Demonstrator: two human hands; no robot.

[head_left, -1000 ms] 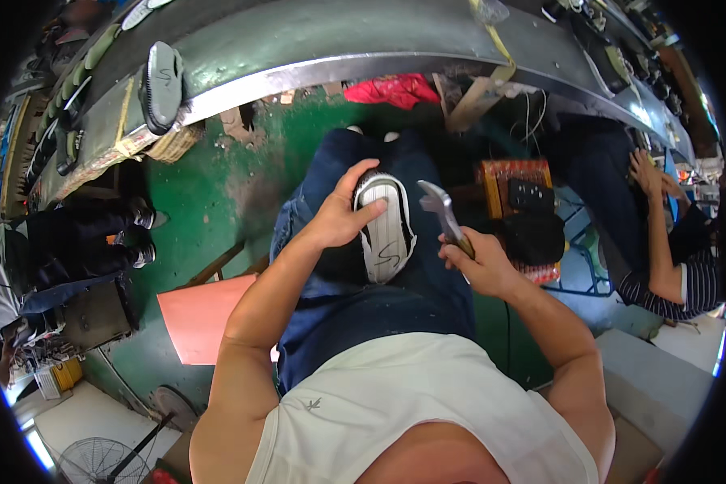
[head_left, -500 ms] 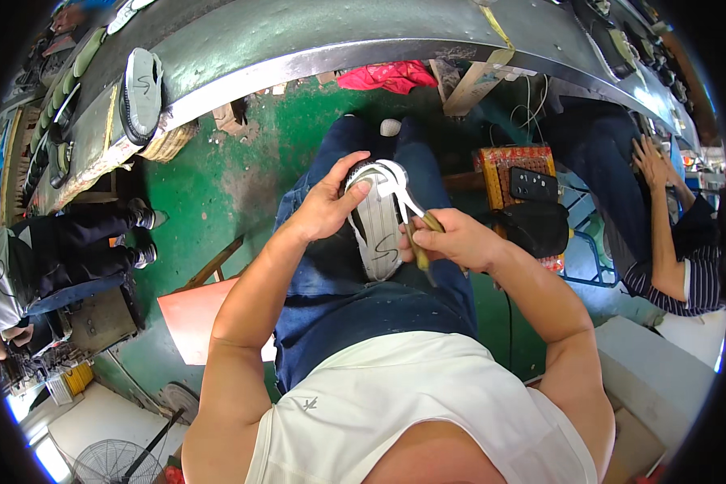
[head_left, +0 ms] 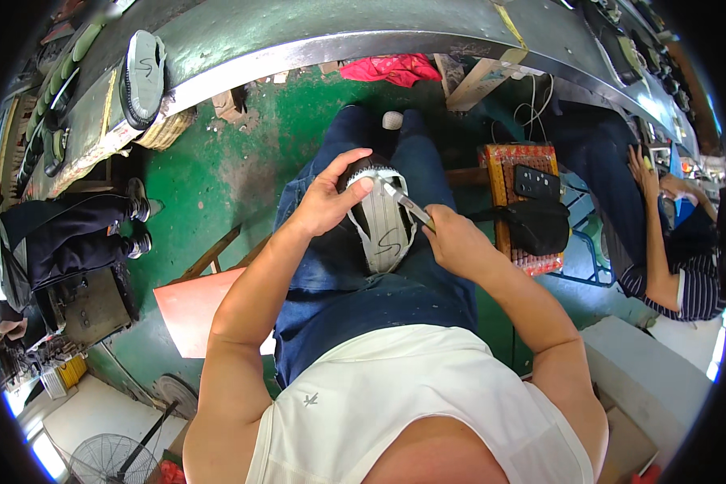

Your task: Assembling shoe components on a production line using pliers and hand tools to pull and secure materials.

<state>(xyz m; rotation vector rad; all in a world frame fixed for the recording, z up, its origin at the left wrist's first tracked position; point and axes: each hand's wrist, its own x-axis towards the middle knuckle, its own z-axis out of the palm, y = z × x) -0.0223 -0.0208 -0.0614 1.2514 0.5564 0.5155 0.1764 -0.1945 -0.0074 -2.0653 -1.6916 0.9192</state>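
Note:
On my lap a shoe upper on a last (head_left: 385,234) lies with its pale grey underside up, a dark curved mark near its lower end. My left hand (head_left: 335,198) grips its far end from the left, thumb on the pleated edge and fingers round the side. My right hand (head_left: 462,242) is closed round a pair of metal pliers (head_left: 407,206). Their head touches or nearly touches the upper's far right edge, close to my left thumb. My right palm and fingers mostly hide the handles.
A metal-topped bench (head_left: 298,40) crosses ahead, with another shoe (head_left: 143,81) on its left end. To the right, a beaded seat (head_left: 500,165) holds a phone (head_left: 536,182) and a black pouch (head_left: 538,226). People sit at both sides. A fan (head_left: 117,460) stands lower left.
The pliers' spread handles have come together in my right hand. Their head now points at the upper's far right edge, and the white looped shape there has gone. My left hand keeps its hold.

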